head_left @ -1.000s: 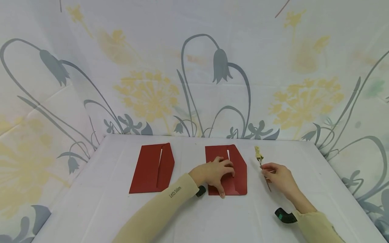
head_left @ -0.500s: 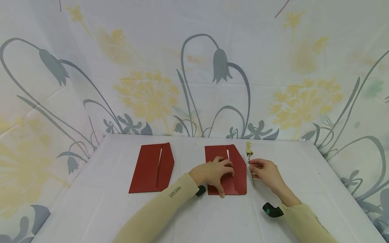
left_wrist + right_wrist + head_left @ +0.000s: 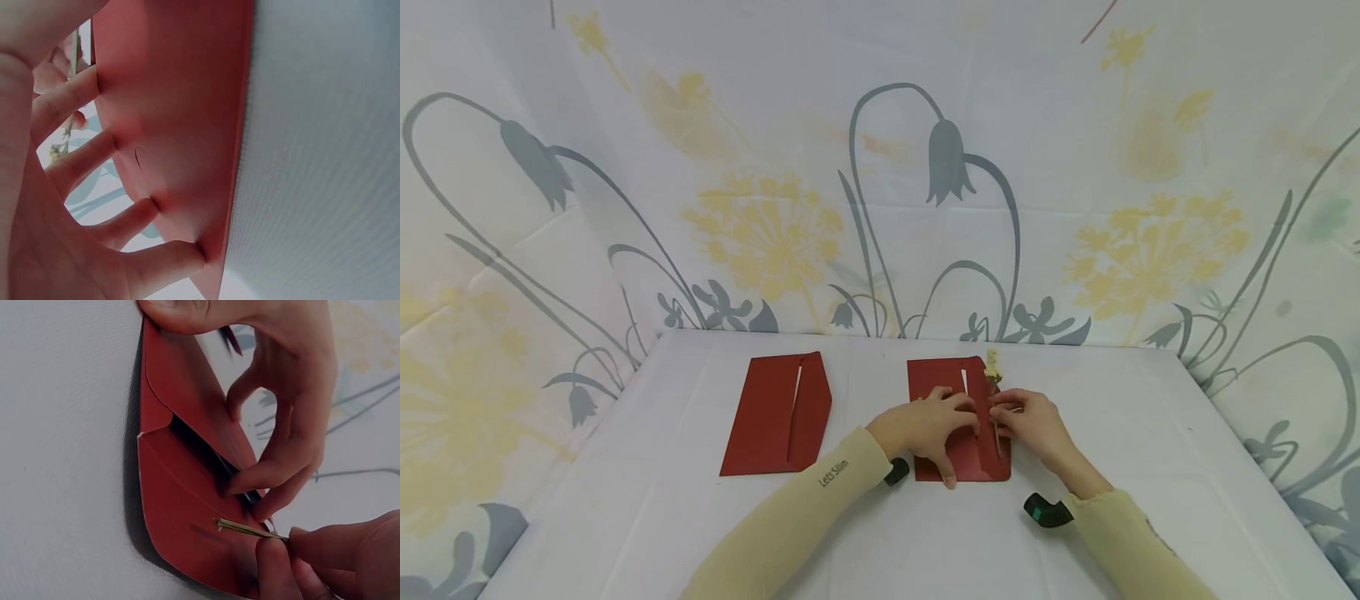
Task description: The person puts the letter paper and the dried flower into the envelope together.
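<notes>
My left hand (image 3: 934, 427) rests on the right-hand red envelope (image 3: 925, 375), fingers spread and fingertips pressing its front. In the left wrist view those fingers (image 3: 134, 222) touch the red paper. The envelope's flap lies unfolded to the right, and its slit gapes slightly in the right wrist view. My right hand (image 3: 1033, 425) pinches a small dried yellow flower (image 3: 992, 367) by its stem, between thumb and fingertips. The blossom points away from me, and the stem's cut end (image 3: 228, 524) hovers over the flap. Whether the stem touches the paper I cannot tell.
A second red envelope (image 3: 763, 417) lies to the left, its flap also on the right side. Black wrist devices (image 3: 1047, 510) sit near both cuffs. White cloth (image 3: 925, 542) covers the table, and a flower-printed cloth (image 3: 760, 125) rises behind it.
My right hand has moved left with the flower, from the bare cloth beside the right envelope to over its flap. The left hand has stayed in place on the envelope.
</notes>
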Available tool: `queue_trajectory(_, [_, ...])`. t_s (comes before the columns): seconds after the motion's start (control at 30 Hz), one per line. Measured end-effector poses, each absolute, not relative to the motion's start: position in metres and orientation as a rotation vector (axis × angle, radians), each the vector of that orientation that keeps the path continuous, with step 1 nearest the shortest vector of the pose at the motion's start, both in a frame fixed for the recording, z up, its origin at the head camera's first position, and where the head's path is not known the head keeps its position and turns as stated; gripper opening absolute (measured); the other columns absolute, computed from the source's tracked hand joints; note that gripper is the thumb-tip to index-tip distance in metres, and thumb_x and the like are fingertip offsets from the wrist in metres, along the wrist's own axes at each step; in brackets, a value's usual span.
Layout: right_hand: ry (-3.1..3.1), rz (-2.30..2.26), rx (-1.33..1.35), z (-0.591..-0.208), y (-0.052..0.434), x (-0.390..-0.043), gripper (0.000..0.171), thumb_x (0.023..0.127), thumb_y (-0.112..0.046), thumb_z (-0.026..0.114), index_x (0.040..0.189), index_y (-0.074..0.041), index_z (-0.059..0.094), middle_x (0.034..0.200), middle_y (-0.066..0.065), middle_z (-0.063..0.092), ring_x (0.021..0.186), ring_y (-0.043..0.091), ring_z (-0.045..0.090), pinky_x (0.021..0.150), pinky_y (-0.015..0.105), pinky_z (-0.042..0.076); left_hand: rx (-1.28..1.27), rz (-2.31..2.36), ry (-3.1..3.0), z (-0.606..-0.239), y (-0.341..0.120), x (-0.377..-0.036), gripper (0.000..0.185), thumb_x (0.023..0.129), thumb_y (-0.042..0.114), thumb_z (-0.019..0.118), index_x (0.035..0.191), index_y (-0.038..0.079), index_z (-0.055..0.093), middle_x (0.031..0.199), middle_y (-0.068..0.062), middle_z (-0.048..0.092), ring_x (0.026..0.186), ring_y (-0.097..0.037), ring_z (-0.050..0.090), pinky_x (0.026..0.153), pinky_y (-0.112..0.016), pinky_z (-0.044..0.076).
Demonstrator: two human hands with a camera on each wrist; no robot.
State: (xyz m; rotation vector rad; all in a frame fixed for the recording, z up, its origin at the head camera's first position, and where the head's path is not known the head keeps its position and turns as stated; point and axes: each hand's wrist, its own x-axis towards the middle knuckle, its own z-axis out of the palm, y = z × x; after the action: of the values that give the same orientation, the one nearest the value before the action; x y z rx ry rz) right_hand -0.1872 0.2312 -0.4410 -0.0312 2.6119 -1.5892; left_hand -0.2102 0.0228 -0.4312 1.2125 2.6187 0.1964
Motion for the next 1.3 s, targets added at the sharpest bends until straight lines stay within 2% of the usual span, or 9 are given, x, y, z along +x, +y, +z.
queue_trajectory(0.4, [2.523, -1.630, -0.026, -0.455, 0.222, -0.195, 0.028, 0.097, -0.004, 0.061, 0.121, 0.011, 0.060, 0.104, 0.018, 0.070, 0.088, 0.023, 0.071, 0.075, 0.034, 0.059, 1.194, 0.237, 2.602, -0.433, 0.021, -0.211, 0.085, 0.064, 0.057, 0.088, 0.138, 0.036, 0.053, 0.152, 0.010, 0.033, 0.145, -0.030, 0.020, 0.099, -0.042, 0.049])
queue_trajectory(0.9, [2.497, -1.624, 0.023, -0.453, 0.212, -0.195, 0.030, 0.097, -0.006, 0.060, 0.123, 0.008, 0.060, 0.102, 0.016, 0.071, 0.088, 0.020, 0.070, 0.077, 0.037, 0.059, 1.245, 0.357, 2.591, -0.432, 0.016, -0.210, 0.073, 0.065, 0.052, 0.090, 0.126, 0.030, 0.056, 0.151, 0.007, 0.031, 0.142, -0.025, 0.020, 0.093, -0.033, 0.052])
queue_trajectory(1.3, [2.699, -1.454, 0.050, -0.450, 0.201, -0.201, 0.029, 0.090, -0.007, 0.062, 0.117, 0.006, 0.065, 0.090, 0.010, 0.073, 0.077, 0.017, 0.068, 0.071, 0.031, 0.057, 1.297, 0.391, 2.579, -0.430, 0.015, -0.210, 0.074, 0.065, 0.050, 0.091, 0.125, 0.026, 0.055, 0.148, 0.005, 0.031, 0.141, -0.023, 0.019, 0.093, -0.028, 0.051])
